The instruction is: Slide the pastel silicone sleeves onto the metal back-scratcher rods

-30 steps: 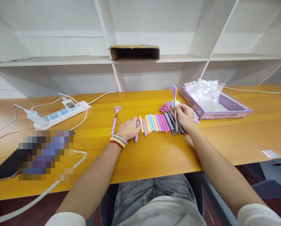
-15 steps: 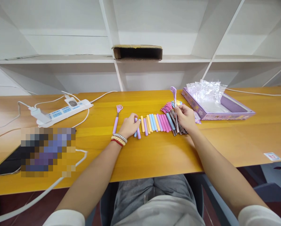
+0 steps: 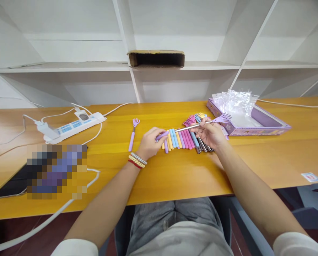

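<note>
My left hand (image 3: 149, 143) is closed on a purple handle sleeve (image 3: 162, 135), its end pointing right. My right hand (image 3: 212, 134) grips the metal rod of a back scratcher (image 3: 187, 127) with a purple claw head; the bare rod end points left, a short gap from the sleeve. Below lies a row of yellow, blue, purple and pink handle sleeves (image 3: 186, 138). Under my right hand are several metal rods (image 3: 202, 145) with pink, yellow and blue claw heads (image 3: 190, 120), partly hidden. A back scratcher with a purple sleeve (image 3: 131, 141) lies left of my left hand.
A purple box tray (image 3: 260, 131) with clear plastic bags (image 3: 236, 103) stands at the right. At the left are a white power strip (image 3: 75, 126), cables and a phone (image 3: 11, 185), partly pixelated. Behind the table, shelves hold a cardboard box (image 3: 156, 58).
My left hand has lifted a purple sleeve from the row's left end. My right hand has tilted the upright back scratcher to nearly level, its rod end now facing the sleeve.
</note>
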Demonstrator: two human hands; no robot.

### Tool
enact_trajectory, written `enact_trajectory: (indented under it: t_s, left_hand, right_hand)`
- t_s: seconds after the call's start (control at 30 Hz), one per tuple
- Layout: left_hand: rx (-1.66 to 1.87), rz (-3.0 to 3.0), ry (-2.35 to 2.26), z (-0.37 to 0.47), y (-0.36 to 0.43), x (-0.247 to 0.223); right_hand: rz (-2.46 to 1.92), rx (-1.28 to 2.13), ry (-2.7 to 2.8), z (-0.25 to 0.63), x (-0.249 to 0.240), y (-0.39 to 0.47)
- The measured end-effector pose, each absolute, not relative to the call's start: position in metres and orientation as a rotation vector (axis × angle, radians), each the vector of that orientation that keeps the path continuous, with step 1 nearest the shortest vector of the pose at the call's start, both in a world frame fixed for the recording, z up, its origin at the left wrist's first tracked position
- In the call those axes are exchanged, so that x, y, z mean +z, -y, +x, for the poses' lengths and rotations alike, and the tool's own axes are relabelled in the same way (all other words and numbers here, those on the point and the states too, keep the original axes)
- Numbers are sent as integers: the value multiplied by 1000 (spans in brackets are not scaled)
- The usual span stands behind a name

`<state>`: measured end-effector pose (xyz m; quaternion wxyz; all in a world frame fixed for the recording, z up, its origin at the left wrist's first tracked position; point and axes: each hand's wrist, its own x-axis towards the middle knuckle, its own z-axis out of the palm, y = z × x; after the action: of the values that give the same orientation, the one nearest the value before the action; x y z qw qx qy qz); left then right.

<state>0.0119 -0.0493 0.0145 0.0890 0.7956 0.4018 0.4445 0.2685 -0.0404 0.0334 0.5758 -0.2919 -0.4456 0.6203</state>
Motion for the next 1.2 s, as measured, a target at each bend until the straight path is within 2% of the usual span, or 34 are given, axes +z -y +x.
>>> enact_trajectory:
  t_s: [0.27, 0.8, 1.2]
  left_hand:
    - [1357, 2561, -1059, 17, 56, 13]
    - [1320, 2604, -1118, 14, 56, 12]
    - [801, 2672, -1267, 15, 60, 20]
  right_hand:
    - [-601, 1512, 1158, 264, 30, 46]
    - [-606, 1471, 1245, 269, 26, 44]
    - [-737, 1335, 1334, 262, 22, 44]
